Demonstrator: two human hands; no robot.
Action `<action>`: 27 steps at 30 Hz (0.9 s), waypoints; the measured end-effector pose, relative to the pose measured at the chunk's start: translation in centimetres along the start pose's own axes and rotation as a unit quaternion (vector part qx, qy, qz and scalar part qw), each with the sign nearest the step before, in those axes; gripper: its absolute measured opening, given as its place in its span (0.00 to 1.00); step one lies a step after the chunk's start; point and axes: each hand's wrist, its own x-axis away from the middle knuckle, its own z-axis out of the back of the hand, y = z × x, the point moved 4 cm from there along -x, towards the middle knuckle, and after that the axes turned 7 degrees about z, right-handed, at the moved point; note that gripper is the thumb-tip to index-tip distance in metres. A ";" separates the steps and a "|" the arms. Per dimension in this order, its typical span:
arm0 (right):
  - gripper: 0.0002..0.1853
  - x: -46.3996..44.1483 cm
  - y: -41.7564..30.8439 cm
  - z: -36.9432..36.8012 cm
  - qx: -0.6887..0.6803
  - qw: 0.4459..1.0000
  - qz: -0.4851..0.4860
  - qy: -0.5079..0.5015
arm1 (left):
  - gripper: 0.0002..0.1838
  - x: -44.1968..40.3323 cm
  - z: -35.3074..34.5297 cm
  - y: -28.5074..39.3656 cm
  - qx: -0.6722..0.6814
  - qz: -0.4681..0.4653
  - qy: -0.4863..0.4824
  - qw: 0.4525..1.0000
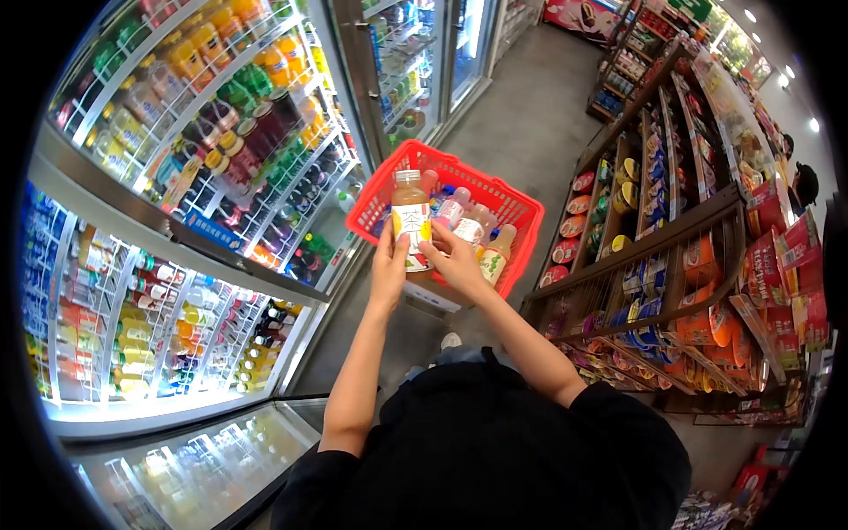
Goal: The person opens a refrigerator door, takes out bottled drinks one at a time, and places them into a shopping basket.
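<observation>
Both my hands grip one tea bottle (410, 221) with a pale cap and a white and yellow label, held upright above a red shopping basket (517, 201). My left hand (389, 262) wraps its left side, and my right hand (456, 261) holds its lower right side. Inside the basket lie several drink bottles, among them a pink-capped bottle (453, 207) and a green-labelled bottle (496, 256). The held bottle and my hands hide part of the basket's contents. Under the basket shows a pale box (431, 298).
To the left stand drink fridges with shelves of bottles (238, 150); one glass door (203, 468) hangs at the lower left. On the right, a snack rack (636, 256) carries cup noodles and packets. A grey floor aisle (521, 97) runs ahead between them.
</observation>
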 end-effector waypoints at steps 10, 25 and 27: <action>0.30 2.9 2.6 11.8 0.172 0.968 -0.108 0.147 | 0.24 -5.7 -9.4 -9.0 -0.235 -0.096 -0.086 0.963; 0.18 3.1 6.5 13.8 0.337 0.911 -0.119 0.205 | 0.24 -8.5 -10.9 -12.4 -0.454 -0.021 -0.195 0.869; 0.19 3.1 6.3 13.4 0.285 0.916 -0.172 0.223 | 0.25 -8.2 -11.2 -12.0 -0.452 0.000 -0.245 0.858</action>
